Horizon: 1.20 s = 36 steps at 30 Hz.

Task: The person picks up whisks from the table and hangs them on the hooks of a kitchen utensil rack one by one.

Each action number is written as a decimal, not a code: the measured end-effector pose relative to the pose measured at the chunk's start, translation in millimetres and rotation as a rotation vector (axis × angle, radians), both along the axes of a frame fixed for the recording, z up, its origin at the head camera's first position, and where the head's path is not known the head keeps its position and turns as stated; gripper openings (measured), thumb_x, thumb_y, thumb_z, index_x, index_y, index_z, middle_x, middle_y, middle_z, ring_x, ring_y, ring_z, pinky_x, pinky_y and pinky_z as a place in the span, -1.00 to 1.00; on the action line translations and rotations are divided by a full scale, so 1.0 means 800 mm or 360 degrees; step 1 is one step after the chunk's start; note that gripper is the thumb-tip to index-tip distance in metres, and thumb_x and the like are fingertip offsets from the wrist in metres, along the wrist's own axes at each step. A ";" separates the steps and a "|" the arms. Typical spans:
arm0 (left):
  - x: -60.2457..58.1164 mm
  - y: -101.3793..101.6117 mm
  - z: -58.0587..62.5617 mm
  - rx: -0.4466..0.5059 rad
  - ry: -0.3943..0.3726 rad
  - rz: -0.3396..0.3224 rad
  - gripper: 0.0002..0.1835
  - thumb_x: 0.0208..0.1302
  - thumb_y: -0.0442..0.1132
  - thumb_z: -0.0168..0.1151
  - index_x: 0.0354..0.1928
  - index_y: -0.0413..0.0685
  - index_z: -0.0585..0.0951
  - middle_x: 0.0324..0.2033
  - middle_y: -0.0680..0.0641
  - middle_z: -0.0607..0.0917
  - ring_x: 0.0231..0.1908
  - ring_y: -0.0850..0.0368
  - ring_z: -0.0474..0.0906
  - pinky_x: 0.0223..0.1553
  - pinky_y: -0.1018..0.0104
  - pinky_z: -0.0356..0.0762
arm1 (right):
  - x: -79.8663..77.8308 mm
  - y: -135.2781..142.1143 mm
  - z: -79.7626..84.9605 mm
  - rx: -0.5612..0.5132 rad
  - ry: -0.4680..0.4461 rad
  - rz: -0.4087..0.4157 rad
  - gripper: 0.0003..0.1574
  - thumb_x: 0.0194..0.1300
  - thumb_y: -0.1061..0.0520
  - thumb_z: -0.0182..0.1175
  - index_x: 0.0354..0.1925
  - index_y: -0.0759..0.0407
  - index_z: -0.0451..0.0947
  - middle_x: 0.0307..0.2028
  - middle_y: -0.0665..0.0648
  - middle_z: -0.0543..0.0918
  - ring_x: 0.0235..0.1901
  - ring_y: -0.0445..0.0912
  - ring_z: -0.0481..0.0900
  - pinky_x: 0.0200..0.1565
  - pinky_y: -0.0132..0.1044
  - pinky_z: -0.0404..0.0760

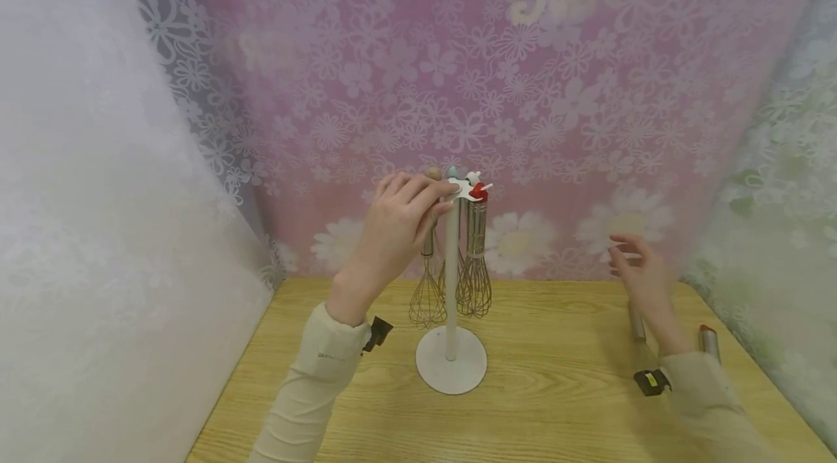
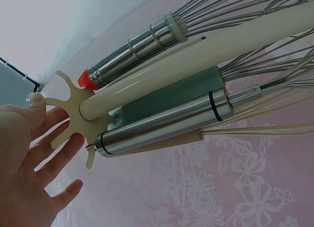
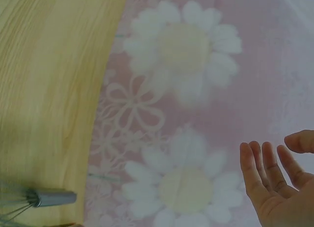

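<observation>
The rack [image 1: 451, 274] is being grasped at its top by the left hand [image 1: 402, 219]: one hook [image 2: 51, 101] is being pinched by the thumb and fingertips, and the little finger is being held apart. The right hand [image 1: 647, 285] is being held released above the right side of the table [image 1: 556, 397], with its fingers loosely bent and a gap between them and the thumb.

The rack is being supported upright near the middle of the table by a round white base [image 1: 451, 379]. Handle-up whisks are being carried around its post: a red-tipped whisk [image 2: 132, 57], a teal whisk [image 2: 169, 97], a steel whisk [image 2: 167, 123] and a wooden whisk [image 2: 162, 142].

At the right, a loose whisk [image 1: 636, 323] and a red-ended handle [image 1: 709, 341] are being partly hidden by the right arm. The rack's top is being partly covered by the left hand. The background is being formed by a flowered cloth [image 1: 418, 85].
</observation>
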<state>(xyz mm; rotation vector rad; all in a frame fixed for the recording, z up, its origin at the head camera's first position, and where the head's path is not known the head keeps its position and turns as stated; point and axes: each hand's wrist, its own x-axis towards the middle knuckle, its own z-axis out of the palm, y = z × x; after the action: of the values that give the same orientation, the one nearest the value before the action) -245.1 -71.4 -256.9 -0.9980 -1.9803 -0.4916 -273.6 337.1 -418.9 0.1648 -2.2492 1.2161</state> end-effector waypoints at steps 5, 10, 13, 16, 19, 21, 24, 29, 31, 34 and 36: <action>0.000 0.000 0.001 0.0004 -0.0010 -0.0024 -0.75 0.47 -0.16 0.21 0.07 -0.07 0.69 -0.08 -0.05 0.73 0.03 0.01 0.63 0.34 0.06 0.34 | -0.009 0.023 -0.015 0.0040 -0.0012 -0.0029 -0.59 0.53 0.23 0.09 0.21 0.47 0.47 -0.10 0.53 0.59 -0.40 -0.59 0.51 -0.37 -0.62 0.60; 0.001 0.000 0.002 0.0004 -0.0023 -0.0008 -0.75 0.47 -0.15 0.21 0.07 -0.05 0.69 -0.07 -0.04 0.73 0.05 0.04 0.63 0.37 -0.01 0.30 | -0.013 0.043 -0.029 0.0108 -0.0106 -0.0082 -0.57 0.54 0.16 0.08 0.20 0.45 0.48 -0.07 0.58 0.60 -0.42 -0.61 0.48 -0.42 -0.61 0.58; 0.002 0.000 0.002 0.0004 -0.0026 0.0004 -0.75 0.47 -0.14 0.21 0.07 -0.03 0.69 -0.05 -0.03 0.73 0.07 0.04 0.63 0.38 -0.04 0.29 | -0.015 0.055 -0.036 0.0181 -0.0181 -0.0102 -0.52 0.56 0.10 0.06 0.22 0.46 0.46 -0.04 0.60 0.59 -0.42 -0.60 0.45 -0.46 -0.59 0.56; 0.001 0.000 0.002 0.0007 -0.0026 0.0006 -0.75 0.47 -0.14 0.21 0.07 -0.02 0.69 -0.05 -0.03 0.73 0.08 0.04 0.62 0.38 -0.05 0.28 | -0.016 0.065 -0.043 0.0263 -0.0237 -0.0112 -0.47 0.58 0.04 0.04 0.24 0.45 0.45 -0.02 0.62 0.58 -0.43 -0.60 0.42 -0.48 -0.53 0.56; 0.000 0.000 0.002 0.0007 -0.0024 0.0006 -0.75 0.47 -0.13 0.21 0.07 -0.02 0.69 -0.04 -0.03 0.73 0.08 0.03 0.62 0.38 -0.05 0.28 | -0.018 0.073 -0.049 0.0286 -0.0280 -0.0112 -0.43 0.58 -0.01 0.04 0.26 0.44 0.44 0.00 0.63 0.57 -0.43 -0.61 0.41 -0.48 -0.50 0.57; 0.000 0.000 0.002 0.0005 -0.0023 0.0008 -0.75 0.47 -0.13 0.21 0.07 -0.01 0.70 -0.04 -0.03 0.73 0.08 0.03 0.62 0.37 -0.05 0.28 | -0.019 0.077 -0.053 0.0270 -0.0306 -0.0106 -0.42 0.58 -0.01 0.04 0.27 0.44 0.43 0.01 0.64 0.57 -0.44 -0.61 0.43 -0.48 -0.50 0.57; 0.000 0.000 0.002 0.0005 -0.0018 0.0011 -0.75 0.48 -0.13 0.21 0.07 -0.01 0.70 -0.04 -0.02 0.73 0.06 0.03 0.63 0.37 -0.05 0.28 | -0.020 0.083 -0.059 0.0240 -0.0346 -0.0095 -0.43 0.58 0.03 0.02 0.28 0.45 0.40 0.01 0.65 0.56 -0.45 -0.56 0.46 -0.46 -0.49 0.57; 0.001 0.000 0.002 0.0005 -0.0006 0.0016 -0.76 0.47 -0.13 0.21 0.06 -0.01 0.70 -0.06 -0.02 0.73 0.04 0.03 0.63 0.37 -0.05 0.28 | -0.021 0.091 -0.066 0.0314 -0.0417 -0.0101 -0.45 0.57 0.06 0.01 0.28 0.48 0.40 -0.01 0.66 0.57 -0.45 -0.36 0.57 -0.48 -0.38 0.57; 0.001 0.000 0.003 0.0003 -0.0004 0.0017 -0.76 0.47 -0.14 0.21 0.06 0.00 0.70 -0.06 -0.01 0.72 0.04 0.03 0.63 0.37 -0.06 0.27 | -0.022 0.095 -0.069 0.0372 -0.0434 -0.0108 -0.45 0.57 0.06 0.02 0.25 0.49 0.42 -0.02 0.65 0.58 -0.44 -0.20 0.65 -0.50 -0.34 0.58; 0.001 0.001 0.003 0.0000 -0.0008 0.0014 -0.76 0.48 -0.13 0.21 0.06 0.00 0.70 -0.05 -0.01 0.72 0.06 0.03 0.63 0.38 -0.06 0.26 | -0.024 0.101 -0.077 0.0445 -0.0420 -0.0119 -0.50 0.54 0.11 0.07 0.17 0.53 0.46 -0.08 0.65 0.60 -0.42 0.13 0.70 -0.51 -0.26 0.56; 0.001 0.001 0.003 0.0001 -0.0010 0.0012 -0.76 0.48 -0.13 0.21 0.06 0.00 0.70 -0.05 -0.01 0.72 0.06 0.03 0.63 0.38 -0.07 0.26 | -0.024 0.105 -0.082 0.0495 -0.0396 -0.0127 -0.55 0.48 0.16 0.12 0.10 0.56 0.49 -0.14 0.64 0.62 -0.39 0.26 0.69 -0.49 -0.21 0.55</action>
<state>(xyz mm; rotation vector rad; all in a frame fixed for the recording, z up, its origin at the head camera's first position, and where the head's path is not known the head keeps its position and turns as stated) -244.0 -71.0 -254.7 -0.9895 -1.9886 -0.4919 -293.2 421.4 -484.4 0.0421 -2.6274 0.8797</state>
